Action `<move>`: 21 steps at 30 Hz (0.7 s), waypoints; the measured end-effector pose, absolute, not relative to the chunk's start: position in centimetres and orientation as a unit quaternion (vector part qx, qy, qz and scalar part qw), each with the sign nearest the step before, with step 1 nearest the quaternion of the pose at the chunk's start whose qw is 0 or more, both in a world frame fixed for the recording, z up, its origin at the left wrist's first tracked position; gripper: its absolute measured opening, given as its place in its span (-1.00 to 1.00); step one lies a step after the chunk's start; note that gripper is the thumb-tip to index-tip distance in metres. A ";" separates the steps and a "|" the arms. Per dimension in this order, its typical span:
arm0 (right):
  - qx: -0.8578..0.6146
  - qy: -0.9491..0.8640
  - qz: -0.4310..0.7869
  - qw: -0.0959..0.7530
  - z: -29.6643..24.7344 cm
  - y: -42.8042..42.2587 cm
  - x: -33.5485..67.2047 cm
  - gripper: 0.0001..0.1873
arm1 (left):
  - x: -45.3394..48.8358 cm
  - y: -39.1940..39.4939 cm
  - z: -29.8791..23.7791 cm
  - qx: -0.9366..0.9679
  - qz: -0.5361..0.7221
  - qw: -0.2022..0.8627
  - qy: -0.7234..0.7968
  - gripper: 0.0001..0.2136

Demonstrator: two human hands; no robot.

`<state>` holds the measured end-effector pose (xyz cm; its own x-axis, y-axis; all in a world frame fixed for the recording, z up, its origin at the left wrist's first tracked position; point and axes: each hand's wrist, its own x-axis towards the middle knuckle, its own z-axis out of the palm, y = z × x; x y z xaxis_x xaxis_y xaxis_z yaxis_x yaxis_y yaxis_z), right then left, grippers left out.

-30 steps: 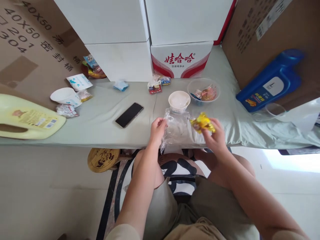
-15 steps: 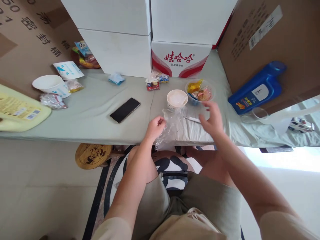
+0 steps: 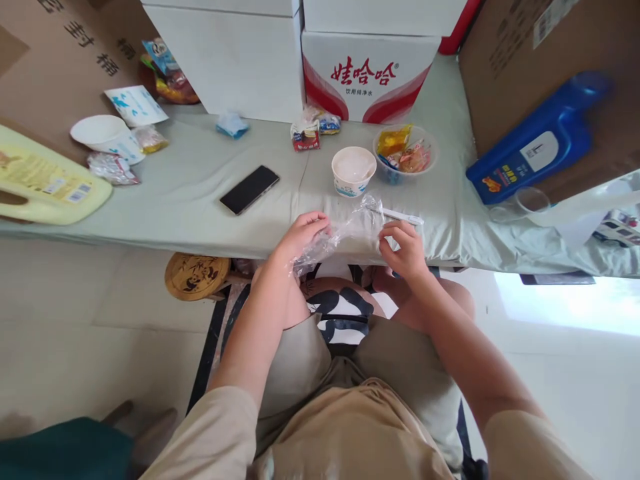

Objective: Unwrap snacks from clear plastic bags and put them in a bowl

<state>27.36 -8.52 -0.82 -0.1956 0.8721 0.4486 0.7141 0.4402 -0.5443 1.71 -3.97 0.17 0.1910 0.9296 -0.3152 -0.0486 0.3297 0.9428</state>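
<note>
A crumpled sheet of clear plastic film (image 3: 340,235) stretches between my hands at the table's front edge. My left hand (image 3: 301,235) is closed on its left end. Thumb and fingertips of my right hand (image 3: 404,247) pinch the film's right side. Just beyond the right hand lies a slim white tool (image 3: 400,215), with its left end under the film; its kind is unclear. Behind the film stands a white paper bowl (image 3: 351,185) holding something whitish. Beside that bowl, a clear plastic bowl (image 3: 431,159) contains several wrapped snacks.
A phone (image 3: 250,189) lies on the cloth-covered table (image 3: 190,180) to the left. Snack packets (image 3: 306,137) sit before the white cartons (image 3: 370,80). A blue bottle (image 3: 540,140) leans at right; paper bowls (image 3: 100,133) and a yellow jug (image 3: 50,180) are at left.
My right hand has come down and left from near the clear bowl and closed on the film. The film is now spread between both hands. The view has tilted downward; dark-green clothing appears at lower left.
</note>
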 end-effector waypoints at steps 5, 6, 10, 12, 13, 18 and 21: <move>-0.523 -0.696 0.173 0.460 -2.9 -10.0 27.3 -0.58 | 2.1 -3.7 -0.1 0.439 0.407 0.585 0.547 -0.79; -0.507 -0.693 0.198 0.473 -3.0 -9.9 27.3 -0.44 | 2.2 -3.8 0.0 0.457 0.393 0.584 0.544 -0.77; -0.486 -0.670 0.295 0.478 -2.8 -9.1 27.6 -0.28 | 2.3 -4.2 0.2 0.524 0.331 0.580 0.528 -0.74; -0.508 -0.669 0.323 0.436 -2.2 -8.9 27.6 -0.58 | 2.2 -4.3 0.1 0.538 0.311 0.580 0.527 -0.76; -0.517 -0.676 0.328 0.409 -1.9 -9.0 27.5 -0.73 | 2.1 -4.3 0.0 0.540 0.303 0.581 0.529 -0.77; -0.490 -0.716 0.237 0.438 -0.1 -10.1 27.1 -0.85 | 1.9 -4.3 -0.1 0.506 0.331 0.570 0.556 -0.83; -0.479 -0.683 0.192 0.516 0.1 -10.9 27.4 -0.85 | 2.0 -3.0 -0.4 0.439 0.417 0.526 0.598 -0.85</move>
<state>27.36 -10.86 0.10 -0.0074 0.8530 0.5219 0.4566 0.4672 -0.7571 1.97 -2.98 -0.40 -0.0613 0.9629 -0.2628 0.0867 0.2674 0.9597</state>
